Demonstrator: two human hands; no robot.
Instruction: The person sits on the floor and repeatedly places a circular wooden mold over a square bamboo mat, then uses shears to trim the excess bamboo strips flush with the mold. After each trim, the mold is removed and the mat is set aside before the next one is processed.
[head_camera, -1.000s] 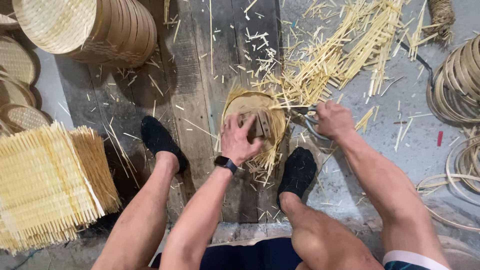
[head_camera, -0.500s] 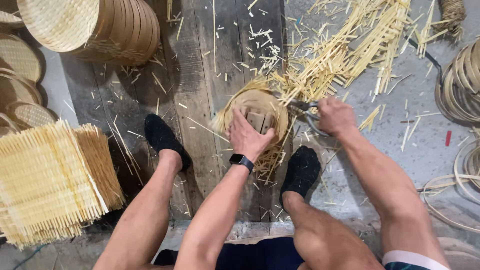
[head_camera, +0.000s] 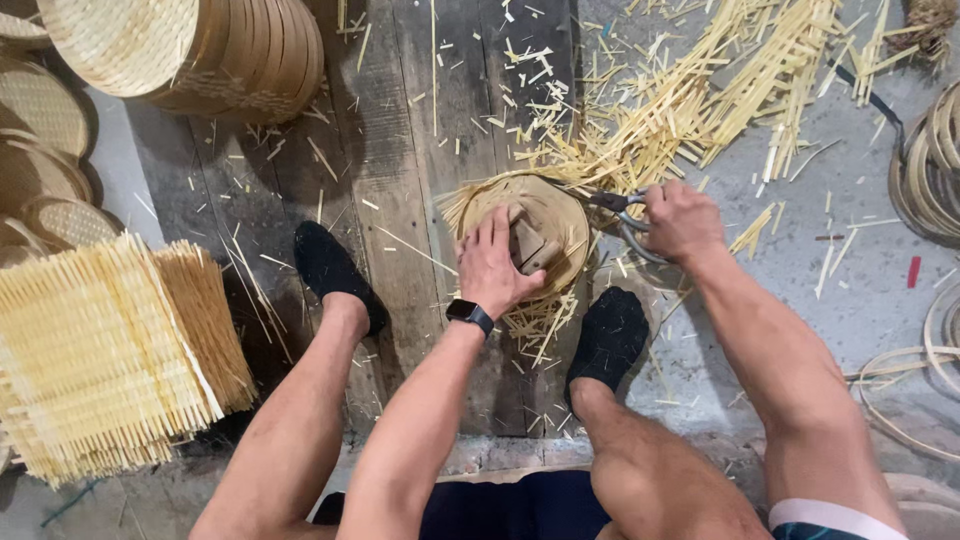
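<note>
A round bamboo basket piece (head_camera: 552, 205) lies on the wooden floor boards between my feet, with loose strip ends sticking out around its rim. My left hand (head_camera: 497, 262), with a dark watch on the wrist, presses flat on it, next to small wooden blocks (head_camera: 532, 247) inside the ring. My right hand (head_camera: 682, 220) grips metal shears (head_camera: 618, 208) whose blades are at the ring's right edge. Cut bamboo strips (head_camera: 690, 100) lie heaped behind the piece.
A stack of round bamboo steamer rings (head_camera: 200, 50) stands at the back left, woven lids (head_camera: 45, 110) beside it. Square woven bamboo mats (head_camera: 100, 350) are piled at the left. Coiled bamboo hoops (head_camera: 930, 160) lie at the right. My feet in black socks (head_camera: 330, 270) flank the piece.
My left hand has shifted slightly on the round piece and stays pressed on it. My right hand with the shears remains at the ring's right edge. The view has drifted a little.
</note>
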